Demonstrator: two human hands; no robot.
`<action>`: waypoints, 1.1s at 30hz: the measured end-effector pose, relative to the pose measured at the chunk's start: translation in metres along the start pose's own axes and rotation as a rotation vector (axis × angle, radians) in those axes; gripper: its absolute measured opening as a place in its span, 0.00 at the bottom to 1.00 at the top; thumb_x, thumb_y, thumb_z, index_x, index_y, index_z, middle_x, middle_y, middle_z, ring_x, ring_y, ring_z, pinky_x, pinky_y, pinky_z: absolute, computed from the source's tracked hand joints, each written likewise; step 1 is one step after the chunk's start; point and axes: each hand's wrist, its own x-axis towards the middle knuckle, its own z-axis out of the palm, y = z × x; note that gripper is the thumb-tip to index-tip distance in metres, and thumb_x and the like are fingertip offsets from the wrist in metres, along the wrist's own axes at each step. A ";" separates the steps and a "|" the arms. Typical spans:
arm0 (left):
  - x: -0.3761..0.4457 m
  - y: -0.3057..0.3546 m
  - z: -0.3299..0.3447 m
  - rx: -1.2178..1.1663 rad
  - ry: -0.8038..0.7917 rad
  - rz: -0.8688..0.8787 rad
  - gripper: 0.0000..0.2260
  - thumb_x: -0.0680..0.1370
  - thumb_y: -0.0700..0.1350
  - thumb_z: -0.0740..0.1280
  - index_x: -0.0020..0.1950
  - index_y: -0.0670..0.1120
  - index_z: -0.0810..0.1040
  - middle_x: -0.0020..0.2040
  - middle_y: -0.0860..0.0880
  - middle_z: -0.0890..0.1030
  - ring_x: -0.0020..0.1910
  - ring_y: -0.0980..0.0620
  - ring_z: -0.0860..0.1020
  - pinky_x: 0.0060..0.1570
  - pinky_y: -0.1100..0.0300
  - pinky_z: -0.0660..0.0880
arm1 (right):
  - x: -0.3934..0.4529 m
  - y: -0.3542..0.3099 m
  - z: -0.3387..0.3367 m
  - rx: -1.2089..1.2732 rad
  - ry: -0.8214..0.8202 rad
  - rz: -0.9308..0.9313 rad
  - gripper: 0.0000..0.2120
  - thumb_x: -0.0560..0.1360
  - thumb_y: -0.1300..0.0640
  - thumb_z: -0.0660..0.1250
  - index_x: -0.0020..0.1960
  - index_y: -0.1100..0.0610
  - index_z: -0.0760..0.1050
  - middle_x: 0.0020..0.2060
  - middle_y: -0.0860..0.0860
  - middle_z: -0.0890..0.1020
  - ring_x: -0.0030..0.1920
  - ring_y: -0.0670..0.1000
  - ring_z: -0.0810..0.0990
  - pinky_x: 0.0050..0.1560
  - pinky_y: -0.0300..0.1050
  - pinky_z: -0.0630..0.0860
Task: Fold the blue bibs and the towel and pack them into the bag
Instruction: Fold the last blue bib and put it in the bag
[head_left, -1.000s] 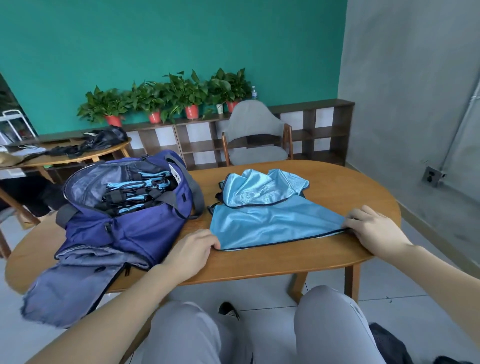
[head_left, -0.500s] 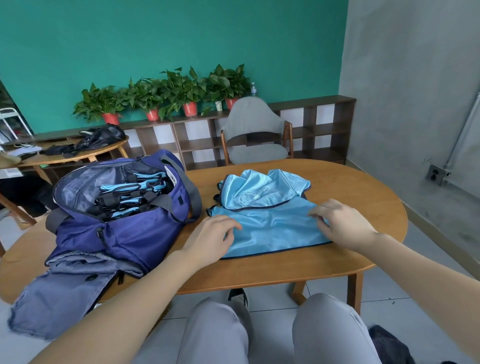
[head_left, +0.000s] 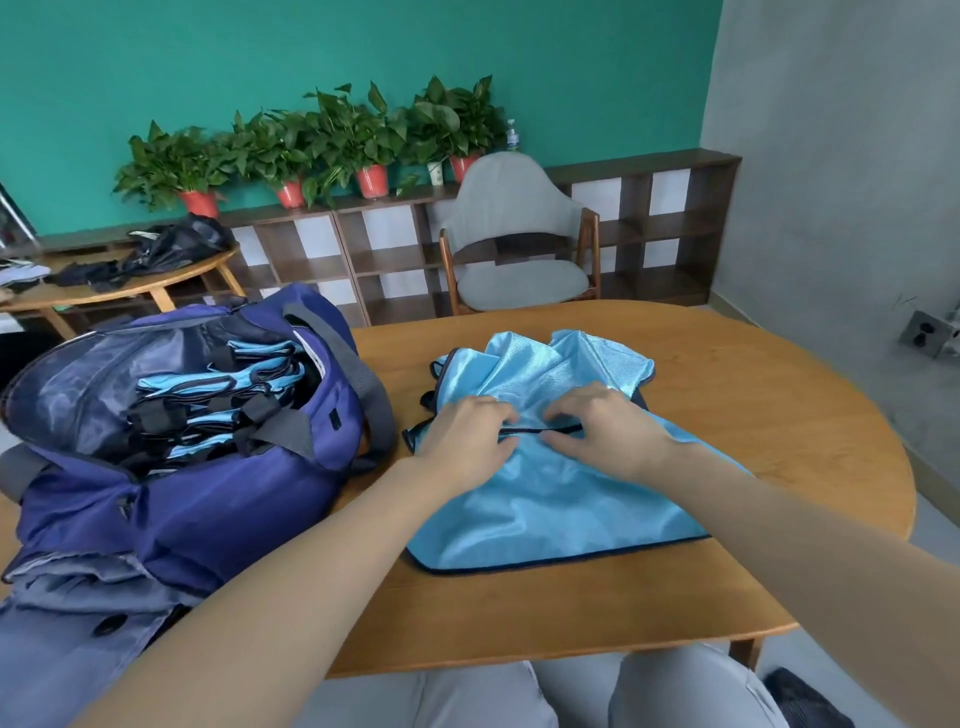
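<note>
Wooden table (head_left: 701, 395): blue bib (head_left: 545, 499) lies right of open bag (head_left: 182, 483). Left hand (head_left: 467, 434) & right hand (head_left: 605, 428) pinch its black trim mid-bib. Folding step; next prob. fold over, flatten.

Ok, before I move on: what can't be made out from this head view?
- How many folded bibs are in the bag: the stack runs under its rim.
- Towel: none identifiable.
- Left hand and right hand cover the blue bib beneath; grip unclear.
- Bag's left side: cut by the frame edge.
</note>
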 end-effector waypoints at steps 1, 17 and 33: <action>0.003 -0.002 0.001 -0.022 0.000 -0.013 0.10 0.80 0.49 0.68 0.60 0.50 0.82 0.56 0.51 0.83 0.58 0.48 0.79 0.58 0.53 0.75 | 0.002 0.002 0.002 0.002 -0.013 0.009 0.13 0.76 0.42 0.69 0.51 0.52 0.82 0.45 0.44 0.82 0.48 0.49 0.78 0.55 0.50 0.76; 0.010 -0.015 -0.003 -0.169 -0.110 -0.127 0.06 0.78 0.51 0.73 0.54 0.54 0.84 0.49 0.55 0.84 0.51 0.53 0.80 0.53 0.51 0.80 | 0.017 0.003 0.018 0.166 -0.077 0.133 0.06 0.75 0.54 0.74 0.52 0.50 0.83 0.44 0.44 0.82 0.44 0.44 0.79 0.51 0.48 0.79; 0.011 -0.023 -0.011 -0.067 -0.087 0.000 0.20 0.78 0.53 0.70 0.70 0.58 0.74 0.52 0.56 0.82 0.52 0.53 0.80 0.48 0.56 0.77 | 0.027 -0.005 0.012 0.192 -0.006 0.145 0.02 0.78 0.55 0.68 0.50 0.51 0.78 0.40 0.45 0.82 0.41 0.47 0.80 0.46 0.47 0.78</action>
